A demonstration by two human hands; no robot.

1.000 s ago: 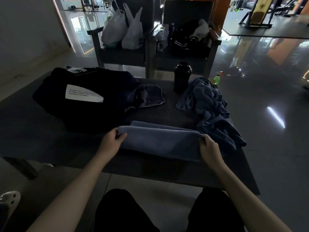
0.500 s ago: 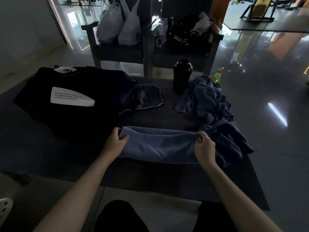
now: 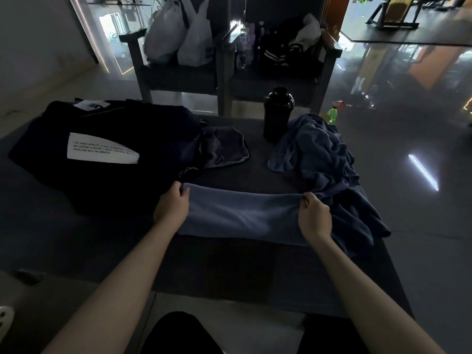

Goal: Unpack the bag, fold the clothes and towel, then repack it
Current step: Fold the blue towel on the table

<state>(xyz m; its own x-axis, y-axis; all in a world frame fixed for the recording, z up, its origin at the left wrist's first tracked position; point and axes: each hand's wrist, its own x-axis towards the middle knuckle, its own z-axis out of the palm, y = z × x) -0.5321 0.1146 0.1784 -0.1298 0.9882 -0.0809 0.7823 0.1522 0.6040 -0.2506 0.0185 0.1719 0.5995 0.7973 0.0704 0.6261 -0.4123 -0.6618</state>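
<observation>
1 dark table (image 3: 229,274) is carrying 1 black bundle (image 3: 102,180) w/ white label at left, 1 crumpled blue garment (image 3: 324,159) at right, 1 folded blue towel (image 3: 242,215) lying btwn them at near centre, w/ 1 small grey cloth (image 3: 224,146) and 1 black bottle (image 3: 278,116) behind. Both arms are reaching fwd: left hand (image 3: 172,208) is gripping the towel's left end, right hand (image 3: 315,218) is pinching its right end.
</observation>
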